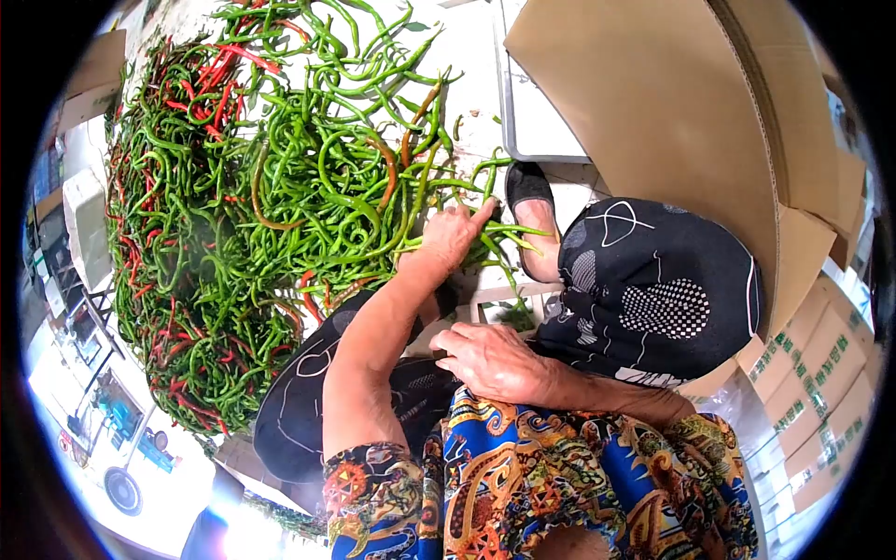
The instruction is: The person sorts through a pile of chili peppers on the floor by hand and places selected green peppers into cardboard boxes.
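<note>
My left hand (pixel 450 235) reaches down to the right edge of a large heap of long green chillies (pixel 317 177). Its fingers bend down among the chillies, and the thumb points right with a dark tip. Several green chillies (pixel 523 231) stick out beside the thumb, over the foot; my palm hides how they are gripped. My right hand (pixel 495 362) is held low over the lap, back of the hand up, with its fingers curled. Something dark shows at its fingertips, too small to name.
Red chillies (pixel 224 103) are mixed into the left of the heap. At the upper right stand a pale tray (pixel 546 131) and a large open cardboard box (pixel 653 103). A black shoe (pixel 530 182) is beside the chillies. Printed cartons (pixel 821 373) are stacked at the right.
</note>
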`<state>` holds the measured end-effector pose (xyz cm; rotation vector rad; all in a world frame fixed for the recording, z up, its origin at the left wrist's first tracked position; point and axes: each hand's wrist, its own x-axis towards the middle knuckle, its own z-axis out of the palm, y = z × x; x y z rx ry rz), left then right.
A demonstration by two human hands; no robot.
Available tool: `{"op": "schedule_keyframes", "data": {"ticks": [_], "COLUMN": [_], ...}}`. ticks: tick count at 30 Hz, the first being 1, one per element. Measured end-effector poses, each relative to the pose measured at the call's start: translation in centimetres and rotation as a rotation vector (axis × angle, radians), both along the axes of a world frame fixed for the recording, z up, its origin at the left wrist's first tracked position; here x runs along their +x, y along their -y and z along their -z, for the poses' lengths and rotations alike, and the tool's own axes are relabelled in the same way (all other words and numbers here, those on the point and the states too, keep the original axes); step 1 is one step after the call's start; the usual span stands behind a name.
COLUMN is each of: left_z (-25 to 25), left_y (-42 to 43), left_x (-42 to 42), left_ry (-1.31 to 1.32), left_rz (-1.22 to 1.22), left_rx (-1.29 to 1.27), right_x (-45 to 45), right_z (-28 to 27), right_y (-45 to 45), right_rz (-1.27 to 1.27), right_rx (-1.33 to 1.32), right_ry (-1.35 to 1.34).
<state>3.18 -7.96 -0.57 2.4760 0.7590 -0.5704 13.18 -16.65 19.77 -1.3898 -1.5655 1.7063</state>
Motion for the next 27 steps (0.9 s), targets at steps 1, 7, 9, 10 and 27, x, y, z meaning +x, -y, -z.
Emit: {"op": "schedule_keyframes", "data": {"ticks": [1,7,9,10,27], "left_z": [0.3,2.6,2.2,1.7,-2.2], "left_y": [-0.1,-1.5,-2.1,-2.7,-6.9], "left_x": [0.1,1.6,1.5,1.2,-0.3], "left_ry": [0.053,0.06,0.11,0.164,0.235], "left_rz": [0.04,0.161,0.161,0.152,-0.1], "left_rx": [0.053,0.121,0.123,0.121,-0.048], "right_x": [0.0,0.0,-0.1,-0.3,-0.5], "right_z": [0.0,0.0,0.7,1.0,1.3], "right_y": [0.1,-0.4,0.2,0.4,1.1], "right_rz": [0.015,-0.015,0.023,0.037,0.014], "right_rx": [0.001,-0.028,0.025,0.052,0.116], "right_ry": [-0.009,-0.012,0.011,0.027,0.051]}}
